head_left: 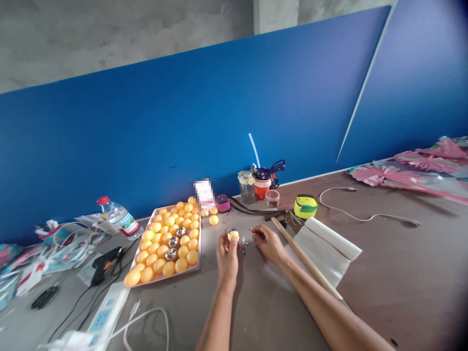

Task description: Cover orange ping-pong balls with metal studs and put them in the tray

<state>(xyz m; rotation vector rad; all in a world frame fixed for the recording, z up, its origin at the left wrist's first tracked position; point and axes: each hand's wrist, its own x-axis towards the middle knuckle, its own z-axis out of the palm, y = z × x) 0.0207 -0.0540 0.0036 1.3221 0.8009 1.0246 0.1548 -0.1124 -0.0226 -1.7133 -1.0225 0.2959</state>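
Note:
My left hand holds a small ball, partly silver and partly orange, with the thumb across its near side. To its right, my right hand is closed in a pinch, apart from the ball. A tiny shiny bit shows at its fingertips, too small to name. Between the hands, a few small metallic and red pieces lie on the table, partly hidden. Left of my hands stands a shallow white box full of orange balls, with a few silver balls among them.
A wooden strip and a roll of clear film lie right of my hands. Behind are a yellow-green tape roll, a lidded jar and a red cup. A glue gun, bottle and power strip are left.

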